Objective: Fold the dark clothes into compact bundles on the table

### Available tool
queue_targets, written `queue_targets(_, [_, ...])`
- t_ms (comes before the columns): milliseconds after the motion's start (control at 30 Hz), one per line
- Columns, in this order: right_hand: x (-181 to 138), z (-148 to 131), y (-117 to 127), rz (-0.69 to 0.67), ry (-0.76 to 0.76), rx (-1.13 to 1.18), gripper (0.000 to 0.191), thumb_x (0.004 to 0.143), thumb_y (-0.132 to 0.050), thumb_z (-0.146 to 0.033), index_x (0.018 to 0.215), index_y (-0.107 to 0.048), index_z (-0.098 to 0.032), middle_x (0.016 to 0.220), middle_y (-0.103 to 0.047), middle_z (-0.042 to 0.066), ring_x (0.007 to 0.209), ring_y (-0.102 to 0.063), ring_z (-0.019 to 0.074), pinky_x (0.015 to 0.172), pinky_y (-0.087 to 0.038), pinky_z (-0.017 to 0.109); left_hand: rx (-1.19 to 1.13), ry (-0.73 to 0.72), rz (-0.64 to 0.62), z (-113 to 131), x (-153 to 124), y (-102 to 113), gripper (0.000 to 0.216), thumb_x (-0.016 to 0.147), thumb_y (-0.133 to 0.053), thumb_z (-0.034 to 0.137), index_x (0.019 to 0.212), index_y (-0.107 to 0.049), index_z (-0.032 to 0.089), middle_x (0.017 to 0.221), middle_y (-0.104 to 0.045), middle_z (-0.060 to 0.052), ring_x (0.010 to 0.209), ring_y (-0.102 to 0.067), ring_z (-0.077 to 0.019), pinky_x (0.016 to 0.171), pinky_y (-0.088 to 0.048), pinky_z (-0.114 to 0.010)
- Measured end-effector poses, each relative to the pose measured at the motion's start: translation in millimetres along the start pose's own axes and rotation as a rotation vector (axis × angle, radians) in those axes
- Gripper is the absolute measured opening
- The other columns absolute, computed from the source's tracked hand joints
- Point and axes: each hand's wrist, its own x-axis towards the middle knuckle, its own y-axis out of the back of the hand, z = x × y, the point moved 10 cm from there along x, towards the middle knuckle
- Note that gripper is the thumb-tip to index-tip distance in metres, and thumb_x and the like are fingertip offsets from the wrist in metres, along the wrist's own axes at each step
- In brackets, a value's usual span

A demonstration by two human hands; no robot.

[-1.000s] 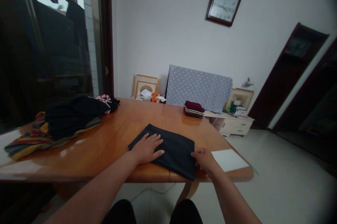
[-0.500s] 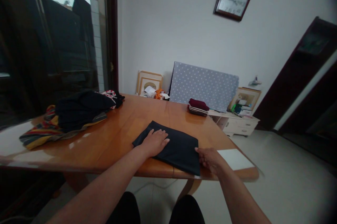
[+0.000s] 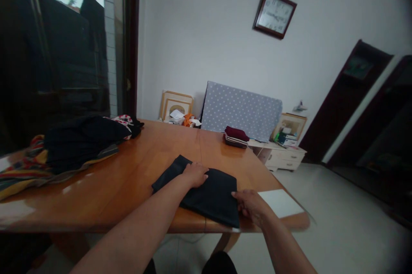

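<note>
A dark navy folded garment [image 3: 214, 196] lies flat near the front edge of the wooden table; its exact kind does not show. On its far edge rests my left hand [image 3: 195, 174], palm down, with the fingers stretched toward the right. My right hand [image 3: 249, 204] is at the garment's right edge, thumb and forefinger pinching the border while the other fingers curl underneath. Just right of that hand is a white sheet [image 3: 281, 203] on the tabletop.
A heap of dark and striped clothes [image 3: 82, 143] covers the left of the table [image 3: 154, 141]. A folded stack topped in maroon [image 3: 236, 133] sits at the far right edge. Behind stand a polka-dot cloth-covered panel [image 3: 241, 108] and a white cabinet [image 3: 285, 158].
My left hand has slid over the garment toward its far edge and slightly right. My right hand stays at the right edge. The head view has tilted up and shifted a little right.
</note>
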Motion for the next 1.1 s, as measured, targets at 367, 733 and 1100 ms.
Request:
queue_targets(367, [-6, -4, -1, 0.028, 0.006, 0.014, 0.024, 0.083, -0.066, -0.033, 0.068, -0.055, -0.018, 0.052, -0.057, 0.0, 0.044, -0.052, 0.0101, 0.037, -0.029, 0.018, -0.327, 0.057, 0.007, 2, 13, -8, 0.068, 0.1, 0.003, 0.049, 0.158, -0.016, 0.019, 0.162, -0.027, -0.01, 0.148, -0.027, -0.0193, 0.115, -0.03, -0.039])
queue_targets(733, [-4, 2, 3, 0.074, -0.016, 0.097, 0.026, 0.088, -0.059, -0.032, 0.068, -0.054, -0.017, 0.056, -0.056, 0.0, 0.043, -0.052, 0.0086, 0.038, -0.033, 0.017, -0.789, 0.127, -0.166, 28, 20, -19, 0.07, 0.091, 0.024, 0.05, 0.153, 0.025, 0.018, 0.164, -0.008, -0.011, 0.149, -0.021, -0.0157, 0.115, -0.032, -0.037])
queue_targets(1100, [2, 10, 7, 0.128, -0.007, 0.158, 0.018, 0.086, -0.064, -0.029, 0.075, -0.056, -0.017, 0.056, -0.055, -0.002, 0.046, -0.052, 0.0087, 0.044, -0.043, 0.018, -1.411, 0.184, -0.114, 37, -10, -15, 0.091, 0.085, 0.002, 0.079, 0.157, 0.014, 0.024, 0.163, 0.01, -0.003, 0.15, 0.003, -0.019, 0.122, -0.008, -0.037])
